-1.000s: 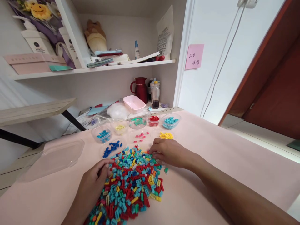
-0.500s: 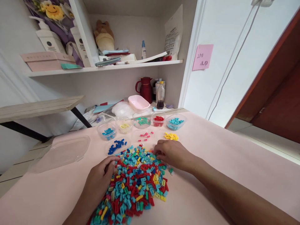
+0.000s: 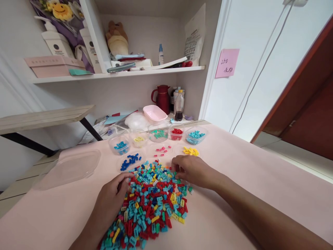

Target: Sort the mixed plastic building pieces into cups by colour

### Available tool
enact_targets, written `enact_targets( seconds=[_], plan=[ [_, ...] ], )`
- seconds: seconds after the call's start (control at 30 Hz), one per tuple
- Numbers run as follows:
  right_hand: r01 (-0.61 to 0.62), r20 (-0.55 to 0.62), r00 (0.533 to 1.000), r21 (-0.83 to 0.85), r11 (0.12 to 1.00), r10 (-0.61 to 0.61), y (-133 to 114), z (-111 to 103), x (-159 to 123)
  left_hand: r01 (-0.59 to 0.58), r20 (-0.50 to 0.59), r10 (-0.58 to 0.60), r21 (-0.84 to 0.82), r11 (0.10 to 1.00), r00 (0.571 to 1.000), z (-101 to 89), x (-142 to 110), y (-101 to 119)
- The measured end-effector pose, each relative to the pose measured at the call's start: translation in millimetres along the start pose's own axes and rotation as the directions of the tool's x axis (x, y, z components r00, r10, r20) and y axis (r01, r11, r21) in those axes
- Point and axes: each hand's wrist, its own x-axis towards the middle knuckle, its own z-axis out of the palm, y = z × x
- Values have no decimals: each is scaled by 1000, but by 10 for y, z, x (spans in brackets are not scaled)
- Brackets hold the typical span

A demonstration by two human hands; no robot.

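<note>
A heap of small plastic building bricks [image 3: 151,201] in red, light blue, yellow, green and other colours spreads between my hands. My left hand [image 3: 114,191] lies along the heap's left edge, index finger stretched toward the bricks and thumb a little apart; I see nothing held. At the heap's upper right, my right hand [image 3: 194,170] has its fingers curled down by the bricks, and what they hold, if anything, is hidden. Just beyond it sits a clear tray of yellow bricks [image 3: 191,151]. Dark blue bricks [image 3: 130,161] fill another tray past my left hand.
Behind stand clear containers with light blue [image 3: 196,134], red [image 3: 177,133], green [image 3: 158,134], pale yellow [image 3: 138,139], blue [image 3: 121,146] and pink bricks [image 3: 161,150]. A transparent lid [image 3: 70,168] lies left. Farther back are a pink basin [image 3: 155,114], a red jug [image 3: 162,99] and a bottle [image 3: 179,106].
The fingers of my right hand have shifted slightly at the heap's upper right edge. My left hand stays nearly in place. The whole view has moved a little.
</note>
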Motion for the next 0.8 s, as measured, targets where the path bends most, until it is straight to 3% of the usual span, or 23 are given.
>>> enact_targets(
  seconds=[0.2,0.47,0.63,0.8],
  plan=[
    [-13,-30,999,195,981,19,2,-22,-10,-47,12,46,59,997,999,13,-8,4],
    [25,-150,987,482,876,55,16,-36,6,-86,4,86,35,996,996,31,14,-45],
    [21,-85,996,530,848,28,35,23,39,-49,-27,47,-59,997,999,43,22,-60],
    [17,-60,998,679,734,33,63,43,42,-48,-57,38,-181,982,998,38,39,-115]
  ],
)
